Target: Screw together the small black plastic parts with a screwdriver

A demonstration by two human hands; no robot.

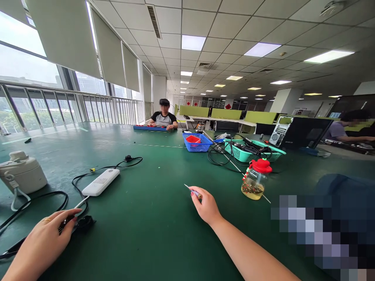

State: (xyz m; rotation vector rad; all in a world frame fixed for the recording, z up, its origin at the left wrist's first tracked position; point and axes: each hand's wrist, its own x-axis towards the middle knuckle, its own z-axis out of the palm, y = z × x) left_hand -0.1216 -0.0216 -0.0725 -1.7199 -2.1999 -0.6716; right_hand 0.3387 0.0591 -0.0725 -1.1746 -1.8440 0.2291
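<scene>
My right hand (206,205) is closed around a small screwdriver (190,190), whose thin metal tip points up and to the left over the green table (152,218). My left hand (47,234) rests at the lower left with its fingers laid over a small black part (83,224) and black cables (35,205); the fingertips press on it. A white power strip (101,182) lies just beyond the left hand.
A white jug (22,171) stands at the far left. A glass jar with a red lid (255,179) is right of my right hand. Blue (197,143) and teal (252,151) baskets with cables sit further back. A person sits at the far end; another at the right.
</scene>
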